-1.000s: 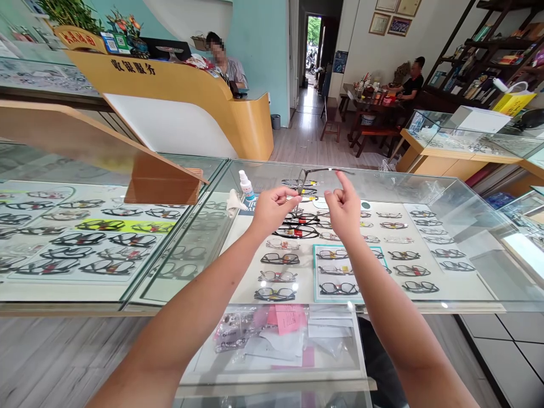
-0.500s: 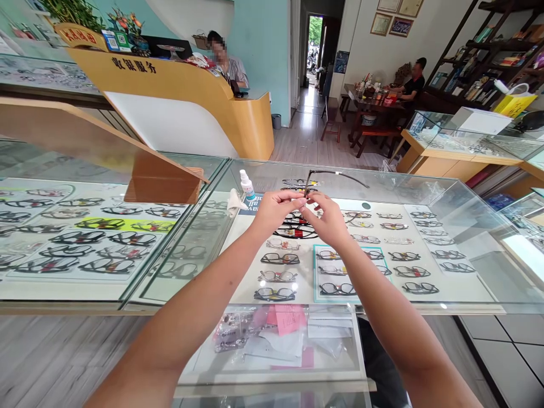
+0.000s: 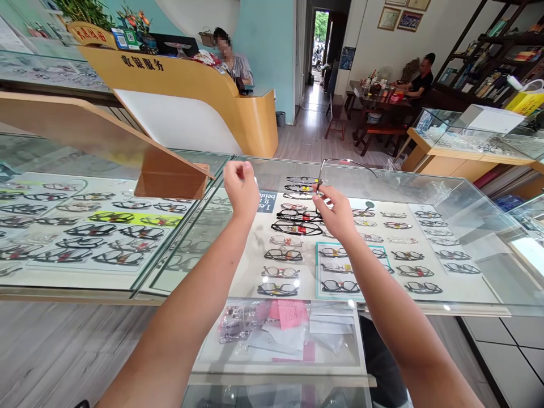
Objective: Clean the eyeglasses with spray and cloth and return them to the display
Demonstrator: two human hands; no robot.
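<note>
My right hand pinches a pair of dark, thin-rimmed eyeglasses over the glass display counter, with one temple arm stretching out to the right. To the left, my left hand is raised apart from the glasses, its fingers curled in. A small bit of white shows at its right edge; what the fingers hold, if anything, is hidden. Behind this hand, the spray bottle and white cloth are out of sight. Beside it lies a blue printed card. Below the hands, rows of eyeglass frames lie inside the counter.
A brown slanted board stands on the left showcase. Beneath the counter front, an open drawer holds plastic packets and pink paper. One person sits behind the yellow cashier desk, another at a wooden table farther back.
My left hand has let go of the eyeglasses and moved left to where the spray bottle and cloth stood. My right hand keeps the glasses. The view has shifted slightly.
</note>
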